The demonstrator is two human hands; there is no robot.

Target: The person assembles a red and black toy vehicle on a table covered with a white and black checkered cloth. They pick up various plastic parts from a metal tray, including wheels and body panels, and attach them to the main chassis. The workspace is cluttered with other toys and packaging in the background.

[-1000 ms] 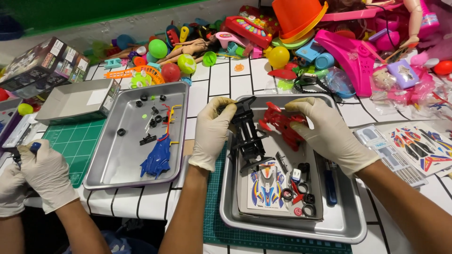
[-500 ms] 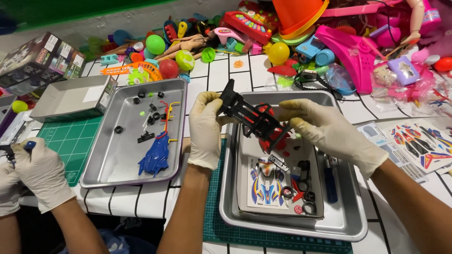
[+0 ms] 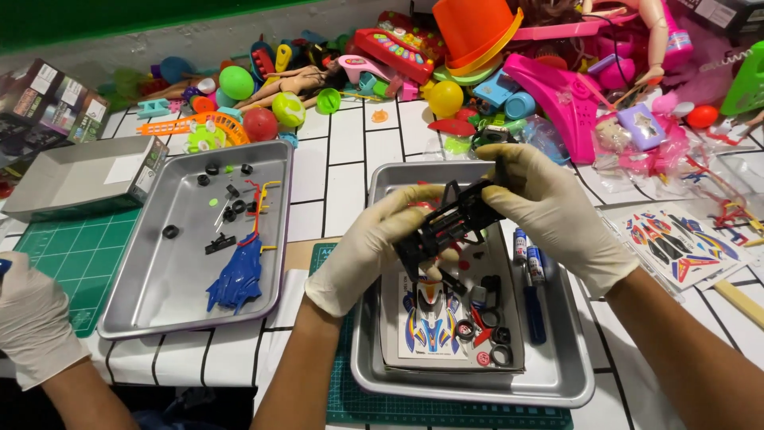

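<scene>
white tiled desk, toys heaped along its far edge. left hand (image 3: 370, 255) and right hand (image 3: 557, 211), fingers closed, grip black plastic chassis (image 3: 450, 223) above near-edge metal tray (image 3: 573, 382). judged light, stiff, brittle; hold by ends.

1. I'm looking at a hobby or toy-assembly workbench: a white-tiled table (image 3: 350, 159) with green cutting mats (image 3: 72, 255).
2. Metal trays (image 3: 151, 302) hold small kit parts.
3. A pile of plastic toys (image 3: 477, 72) lines the back.
</scene>
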